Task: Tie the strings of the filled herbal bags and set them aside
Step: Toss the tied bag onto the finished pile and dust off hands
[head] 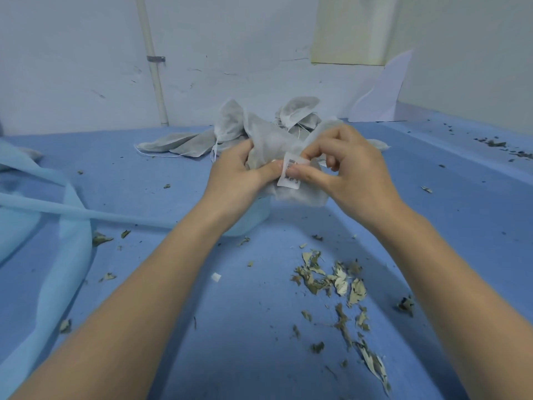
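- Step in hand, as I judge it: closing one herbal bag, held up over the blue worktop at centre of view; not yet set aside
- Left hand curled round the bag's gathered neck from 9 o'clock, fingers bunching the fabric
- Right hand at 3 o'clock of the bag, thumb and fingertips pinching at the white barcode label on its front
- The bag's own string is not plainly visible between the fingers; may be hidden under the label
- Next move calls for finding both string ends, drawing the mouth tight, knotting; a two-hand job with fine pinching, and the thin fabric will crumple easily
- Heap of other bags lies just behind at 12 o'clock, loose strings trailing toward 9 o'clock; could tangle with the held bag
- Dried leaves scattered at 5 o'clock, near the right forearm
- Light blue cloth folded at 9 o'clock, an edge reaching under the left wrist
- White pipe on the wall at 11 o'clock
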Tool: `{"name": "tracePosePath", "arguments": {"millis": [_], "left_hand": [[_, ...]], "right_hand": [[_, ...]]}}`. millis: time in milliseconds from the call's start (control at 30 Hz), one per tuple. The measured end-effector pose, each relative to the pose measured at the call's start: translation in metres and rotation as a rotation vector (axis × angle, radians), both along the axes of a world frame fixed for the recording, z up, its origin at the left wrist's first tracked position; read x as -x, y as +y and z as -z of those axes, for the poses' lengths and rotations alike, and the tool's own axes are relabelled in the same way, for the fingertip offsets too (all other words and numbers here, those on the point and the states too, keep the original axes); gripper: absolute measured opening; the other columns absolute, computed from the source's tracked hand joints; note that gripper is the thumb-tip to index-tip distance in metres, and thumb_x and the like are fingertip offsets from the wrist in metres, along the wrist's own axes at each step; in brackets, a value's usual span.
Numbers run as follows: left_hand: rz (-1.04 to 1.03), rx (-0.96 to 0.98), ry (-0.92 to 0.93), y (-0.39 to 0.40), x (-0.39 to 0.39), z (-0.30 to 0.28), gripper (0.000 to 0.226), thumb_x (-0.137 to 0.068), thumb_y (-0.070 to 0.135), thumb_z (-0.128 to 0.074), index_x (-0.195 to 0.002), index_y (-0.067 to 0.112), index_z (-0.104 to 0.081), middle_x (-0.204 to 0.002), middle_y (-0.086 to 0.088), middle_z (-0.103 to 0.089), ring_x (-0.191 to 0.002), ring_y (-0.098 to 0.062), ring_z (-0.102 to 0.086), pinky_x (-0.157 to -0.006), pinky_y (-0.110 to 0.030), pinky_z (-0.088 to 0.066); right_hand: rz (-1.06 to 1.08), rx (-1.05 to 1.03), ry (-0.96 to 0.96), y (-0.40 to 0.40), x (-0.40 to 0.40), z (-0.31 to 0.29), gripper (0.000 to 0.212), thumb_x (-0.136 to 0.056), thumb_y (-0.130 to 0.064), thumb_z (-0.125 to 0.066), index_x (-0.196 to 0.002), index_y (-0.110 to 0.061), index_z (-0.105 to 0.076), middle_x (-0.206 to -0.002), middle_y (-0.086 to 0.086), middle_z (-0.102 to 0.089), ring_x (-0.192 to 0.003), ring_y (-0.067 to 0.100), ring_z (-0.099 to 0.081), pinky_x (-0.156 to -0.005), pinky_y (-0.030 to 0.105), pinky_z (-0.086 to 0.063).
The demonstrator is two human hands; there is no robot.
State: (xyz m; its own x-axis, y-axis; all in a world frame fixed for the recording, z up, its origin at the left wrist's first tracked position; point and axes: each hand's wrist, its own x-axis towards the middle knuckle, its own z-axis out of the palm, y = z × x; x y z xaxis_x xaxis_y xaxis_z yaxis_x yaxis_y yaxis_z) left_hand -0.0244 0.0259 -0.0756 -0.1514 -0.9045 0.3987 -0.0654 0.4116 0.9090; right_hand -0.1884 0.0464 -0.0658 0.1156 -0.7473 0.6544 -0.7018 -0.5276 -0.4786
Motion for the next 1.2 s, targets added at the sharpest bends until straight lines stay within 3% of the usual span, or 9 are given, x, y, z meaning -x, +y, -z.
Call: {"name": "tracePosePath", "arguments": {"millis": [200, 300, 400, 467, 667, 833, 1000, 1067, 1200], "left_hand": [[0.148, -0.079, 0.1, 0.003, 0.001, -0.005, 0.011, -0.078, 0.007, -0.066, -0.086, 0.013, -0.067, -0.073, 0.006, -0.069, -0.065, -0.007, -0.063, -0.052, -0.013, -0.044], [0.199, -0.094, 0.103, 0.004, 0.003, -0.005, 0.023, -0.066, 0.008, -0.071, -0.089, 0.011, -0.068, -0.082, -0.001, -0.071, -0.076, -0.014, -0.067, -0.062, -0.022, -0.053], [0.109, -0.059, 0.068, 0.005, 0.009, -0.001, 0.036, -0.067, -0.009, -0.075, -0.098, 0.006, -0.066, -0.089, -0.003, -0.072, -0.081, -0.013, -0.068, -0.075, -0.026, -0.057], [0.054, -0.06, 0.053, 0.005, 0.011, 0.001, 0.037, -0.068, -0.01, -0.074, -0.101, 0.004, -0.065, -0.088, -0.002, -0.071, -0.078, -0.012, -0.068, -0.073, -0.025, -0.056], [0.048, -0.145, 0.076, 0.008, 0.015, 0.007, 0.04, -0.063, -0.013, -0.075, -0.1, 0.0, -0.066, -0.09, -0.008, -0.073, -0.079, -0.019, -0.07, -0.074, -0.031, -0.057], [-0.005, -0.231, 0.165, 0.013, 0.02, 0.007, 0.033, -0.057, -0.004, -0.078, -0.089, 0.004, -0.07, -0.087, -0.011, -0.073, -0.082, -0.026, -0.07, -0.078, -0.038, -0.056], [-0.167, -0.334, 0.453, 0.022, 0.022, 0.007, 0.009, -0.07, 0.012, -0.078, -0.076, 0.011, -0.071, -0.08, -0.008, -0.073, -0.074, -0.023, -0.068, -0.075, -0.038, -0.055], [-0.273, -0.35, 0.501, 0.027, 0.023, 0.01, 0.009, -0.07, 0.014, -0.079, -0.073, 0.013, -0.07, -0.081, -0.008, -0.073, -0.075, -0.023, -0.068, -0.075, -0.037, -0.055], [-0.371, -0.404, 0.556, 0.036, 0.018, 0.009, 0.01, -0.071, 0.017, -0.079, -0.071, 0.017, -0.069, -0.078, -0.004, -0.073, -0.076, -0.023, -0.068, -0.077, -0.04, -0.056]], "right_hand": [[-0.03, -0.128, -0.306, -0.002, 0.003, 0.0, 0.052, -0.066, -0.033, -0.086, -0.102, -0.027, -0.05, -0.107, -0.012, -0.06, -0.098, 0.006, -0.06, -0.081, 0.018, -0.048], [-0.118, -0.253, -0.43, -0.003, 0.007, 0.002, 0.043, -0.069, -0.027, -0.084, -0.1, -0.03, -0.055, -0.093, -0.006, -0.072, -0.091, 0.011, -0.068, -0.079, 0.028, -0.053], [-0.222, -0.277, -0.534, -0.002, 0.006, 0.003, 0.027, -0.073, -0.029, -0.078, -0.095, -0.025, -0.062, -0.08, -0.006, -0.074, -0.078, 0.01, -0.07, -0.069, 0.023, -0.055], [-0.247, -0.278, -0.591, -0.002, 0.002, 0.004, 0.029, -0.071, -0.038, -0.073, -0.093, -0.021, -0.065, -0.079, -0.007, -0.074, -0.076, 0.007, -0.069, -0.068, 0.019, -0.053], [-0.073, -0.206, -0.649, -0.007, -0.002, 0.013, 0.011, -0.071, -0.027, -0.083, -0.068, -0.026, -0.072, -0.069, -0.005, -0.073, -0.069, 0.009, -0.069, -0.067, 0.024, -0.053], [-0.141, -0.243, -0.613, -0.002, 0.0, 0.015, 0.003, -0.08, -0.026, -0.076, -0.077, -0.027, -0.075, -0.076, -0.007, -0.074, -0.076, 0.007, -0.069, -0.072, 0.025, -0.053], [-0.19, -0.369, -0.593, 0.017, -0.003, 0.024, 0.054, -0.078, -0.018, -0.078, -0.125, -0.033, -0.054, -0.107, -0.012, -0.065, -0.091, -0.002, -0.064, -0.08, 0.017, -0.053], [-0.117, -0.359, -0.713, 0.024, -0.012, 0.028, 0.061, -0.075, -0.018, -0.08, -0.124, -0.033, -0.047, -0.111, -0.003, -0.062, -0.088, 0.004, -0.066, -0.077, 0.026, -0.058], [-0.144, -0.376, -0.903, 0.031, -0.032, 0.027, 0.043, -0.073, -0.012, -0.081, -0.097, -0.026, -0.048, -0.11, 0.006, -0.06, -0.085, 0.019, -0.069, -0.067, 0.031, -0.059]]}}
